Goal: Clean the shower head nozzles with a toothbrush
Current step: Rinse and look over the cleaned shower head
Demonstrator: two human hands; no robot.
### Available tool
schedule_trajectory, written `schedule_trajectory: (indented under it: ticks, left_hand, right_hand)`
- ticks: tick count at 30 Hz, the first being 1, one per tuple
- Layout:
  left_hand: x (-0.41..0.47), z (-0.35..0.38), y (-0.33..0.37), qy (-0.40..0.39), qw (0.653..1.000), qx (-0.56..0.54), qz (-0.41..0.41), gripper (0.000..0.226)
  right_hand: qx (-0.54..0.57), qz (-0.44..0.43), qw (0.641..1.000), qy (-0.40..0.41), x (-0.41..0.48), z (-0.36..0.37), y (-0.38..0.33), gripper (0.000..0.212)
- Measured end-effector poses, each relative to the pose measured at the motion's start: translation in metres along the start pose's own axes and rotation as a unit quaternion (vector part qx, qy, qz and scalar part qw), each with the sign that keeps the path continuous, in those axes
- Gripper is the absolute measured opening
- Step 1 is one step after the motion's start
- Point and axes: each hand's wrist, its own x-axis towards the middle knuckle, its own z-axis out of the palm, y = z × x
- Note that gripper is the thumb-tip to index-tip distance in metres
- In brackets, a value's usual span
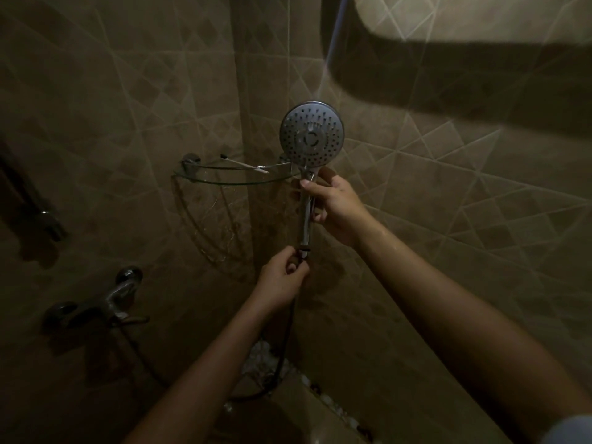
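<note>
Right hand: grip clamped around the upper part of the chrome handle of the handheld shower head, thumb pressed on the neck just under the disc. Head held upright with the nozzle face turned toward the camera, probably so the nozzles are exposed and lit for brushing.

Left hand: grip pinched together on the hose at the connector nut, right below the handle's bottom end. Likely purpose: steady the joint, or turn it; cannot tell which from this view. The hose hangs from that pinch down toward the floor and seems to loop back toward the wall mixer tap at lower left.

Toothbrush: a thin pale stick with a dark tip lies on the glass corner shelf, along its back edge, just left of the shower head. Dim light; identification is a judgement. Neither hand is touching it.

Shelf sits in the corner of the tiled walls; the shower head's disc overlaps the shelf's right end in view, contact not determinable.

Assessment: scrubbing not yet begun. Both hands are occupied with the fixture, so one, probably the left, must release to take the brush. Risk: wet chrome handle slipping in a one-handed hold.
</note>
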Motion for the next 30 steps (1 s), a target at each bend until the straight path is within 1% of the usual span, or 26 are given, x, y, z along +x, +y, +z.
schedule_trajectory:
  ticks: [2,4,7,10,12,14,16,19,21,24,28,30]
  left_hand:
    - [0.001,-0.001,0.0,0.004,1.0,-0.016,-0.006,0.012]
    - [0.0,-0.002,0.0,0.006,1.0,-0.019,-0.004,0.008]
    - [0.001,-0.006,-0.004,-0.001,1.0,-0.018,0.0,0.023]
    - [-0.004,-0.009,-0.005,-0.001,1.0,-0.024,0.014,0.015]
    - [-0.007,-0.012,-0.005,-0.005,0.999,-0.035,0.029,0.013]
    - [-0.012,-0.015,-0.003,-0.018,0.997,-0.066,0.03,0.005]
    - [-0.016,-0.018,-0.001,-0.029,0.995,-0.092,0.039,0.006]
    - [-0.02,-0.019,0.0,-0.025,0.993,-0.101,0.053,0.008]
    - [-0.021,-0.016,-0.001,-0.009,0.993,-0.105,0.055,0.008]
    - [-0.025,-0.012,0.0,0.023,0.992,-0.1,0.073,0.006]
    - [-0.029,-0.009,0.001,0.029,0.993,-0.065,0.091,0.012]
    - [-0.032,-0.007,0.003,0.034,0.993,-0.068,0.094,0.013]
  right_hand:
    - [0.004,0.005,1.0,0.005,0.0,0.0,0.002,0.029]
    - [0.017,0.004,1.0,0.007,0.0,0.0,0.003,0.027]
    - [0.029,0.007,0.999,-0.012,-0.001,-0.001,0.003,0.025]
    - [0.049,0.019,0.998,-0.035,-0.002,-0.002,0.002,0.021]
    - [0.085,0.031,0.994,-0.057,-0.004,-0.003,0.001,0.027]
    - [0.106,0.031,0.991,-0.081,-0.006,-0.005,0.002,0.031]
    - [0.109,0.027,0.989,-0.094,-0.006,-0.008,0.004,0.029]
    - [0.123,0.028,0.985,-0.118,-0.009,-0.012,0.003,0.03]
    - [0.103,0.017,0.986,-0.127,-0.011,-0.014,0.003,0.037]
    - [0.038,-0.02,0.994,-0.101,-0.014,-0.015,0.005,0.042]
    - [-0.059,-0.08,0.993,-0.057,-0.02,-0.013,0.007,0.038]
    - [-0.103,-0.107,0.988,-0.032,-0.024,-0.012,0.009,0.037]
